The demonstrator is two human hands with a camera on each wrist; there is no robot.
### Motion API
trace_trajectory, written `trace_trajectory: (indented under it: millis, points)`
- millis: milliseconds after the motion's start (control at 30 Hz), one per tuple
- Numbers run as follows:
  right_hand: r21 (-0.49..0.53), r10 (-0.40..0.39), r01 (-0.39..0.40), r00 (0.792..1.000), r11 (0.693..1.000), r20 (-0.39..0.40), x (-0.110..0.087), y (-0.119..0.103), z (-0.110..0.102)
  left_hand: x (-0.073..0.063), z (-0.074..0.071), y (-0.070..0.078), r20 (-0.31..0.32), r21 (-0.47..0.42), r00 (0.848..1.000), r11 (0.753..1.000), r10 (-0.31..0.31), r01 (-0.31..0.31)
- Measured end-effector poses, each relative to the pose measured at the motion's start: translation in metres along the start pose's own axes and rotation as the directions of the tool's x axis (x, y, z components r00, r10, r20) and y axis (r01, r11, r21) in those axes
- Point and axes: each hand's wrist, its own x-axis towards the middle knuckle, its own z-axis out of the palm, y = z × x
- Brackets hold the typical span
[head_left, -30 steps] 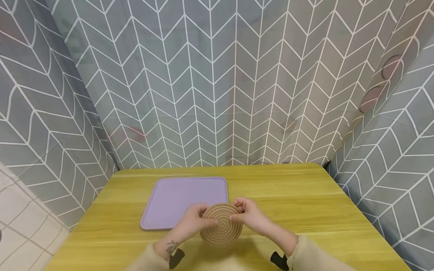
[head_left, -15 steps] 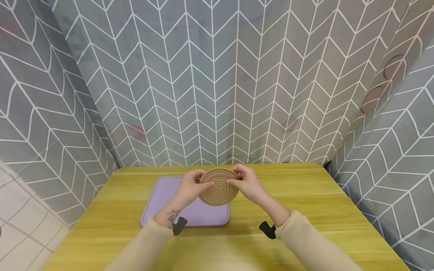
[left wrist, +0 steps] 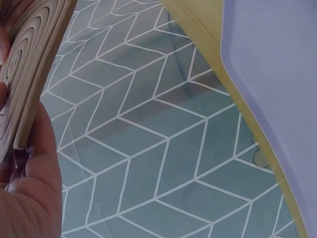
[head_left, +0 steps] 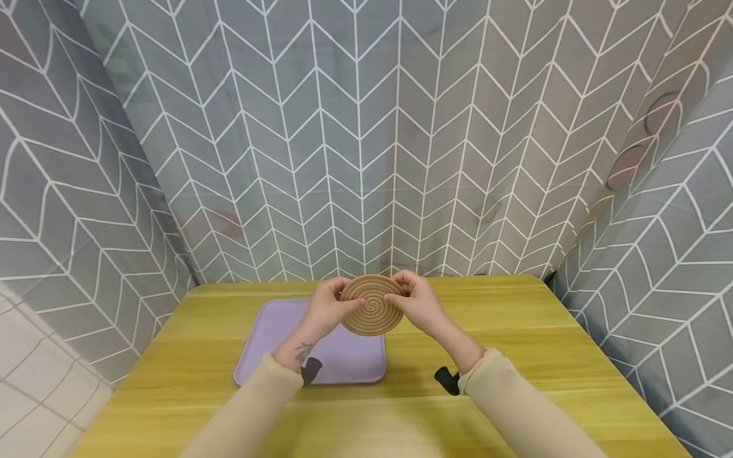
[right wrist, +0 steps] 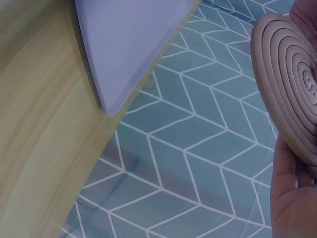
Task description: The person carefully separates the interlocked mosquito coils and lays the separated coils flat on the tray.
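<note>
A round tan coaster (head_left: 372,321) with a spiral groove is held up above the table, its grooved face toward the head camera. My left hand (head_left: 329,310) pinches its left edge, thumb on the front and fingers behind. On the opposite edge my right hand (head_left: 422,306) grips it the same way. Both thumbs lie near the spiral's centre. In the left wrist view the coaster (left wrist: 37,59) appears edge-on beside the palm; the right wrist view shows the coaster (right wrist: 285,82) with fingers behind it. The fingertips behind it are mostly hidden.
A lilac rectangular tray (head_left: 349,369) lies on the yellow wood-grain table (head_left: 492,318), left of centre, partly behind my left forearm. A grey curtain (head_left: 378,159) with white chevron lines surrounds the table's back and sides. Black wrist mounts (head_left: 446,380) sit at both wrists.
Both hands have raised the coaster up and away from the table's near part, mostly during the first half second. The grip looks the same. The tray has stayed put.
</note>
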Motion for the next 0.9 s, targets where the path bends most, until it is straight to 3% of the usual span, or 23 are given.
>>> trace_trajectory:
  millis: [267, 467, 700, 900]
  points:
    - [-0.012, -0.006, 0.006, 0.999, 1.0, -0.051, 0.0, -0.003, 0.004, 0.0, 0.011, -0.001, -0.099, 0.091, 0.992, 0.993, 0.083, -0.074]
    - [-0.019, -0.014, 0.011, 0.992, 1.0, -0.123, 0.0, -0.003, 0.01, -0.001, 0.017, 0.003, -0.166, 0.142, 0.982, 0.987, 0.095, -0.071]
    - [-0.052, 0.001, -0.012, 0.979, 0.999, -0.205, -0.003, -0.006, 0.019, 0.001, 0.022, 0.001, -0.258, 0.279, 0.955, 0.957, 0.148, -0.073]
    - [-0.038, -0.013, 0.006, 0.982, 0.999, -0.188, -0.006, -0.008, 0.023, 0.002, 0.023, -0.004, -0.292, 0.338, 0.938, 0.937, 0.189, -0.083]
